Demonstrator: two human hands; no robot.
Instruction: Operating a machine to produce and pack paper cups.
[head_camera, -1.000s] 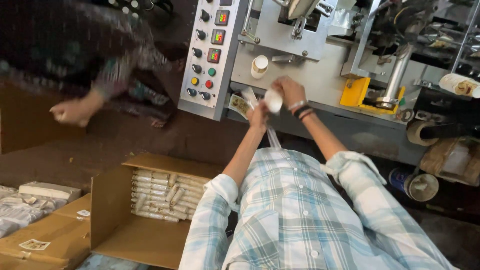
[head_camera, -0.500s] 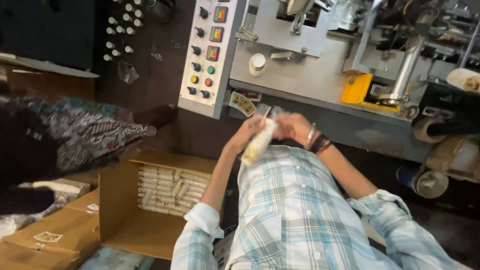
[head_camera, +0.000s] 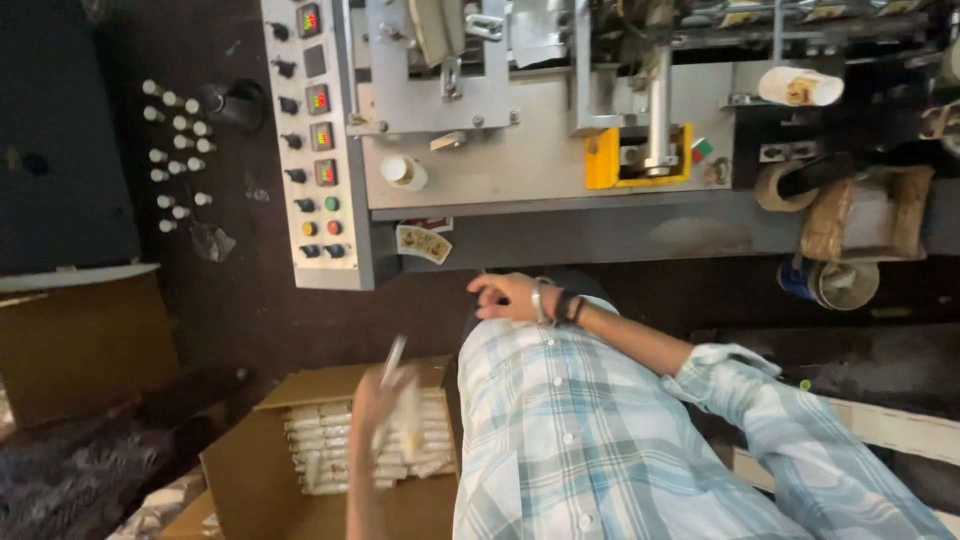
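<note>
One packet: slim white paper sachet (head_camera: 396, 358), blurred, long axis upright, tip tilted right, above open brown cardboard box (head_camera: 250, 470).
Left hand (head_camera: 385, 400): clenched on sachet, raised over box.
Right hand (head_camera: 510, 297): fingers loose, resting on lap.

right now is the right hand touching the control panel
Apart. The head view shows the right hand resting near the plaid shirt, with dark space between it and the control panel.

White packet (head_camera: 398, 400), blurred, over carton (head_camera: 250, 470)

Factory packing floor, steel packaging machine (head_camera: 560, 150), button control panel (head_camera: 315, 140), filled carton (head_camera: 330, 450)
</note>
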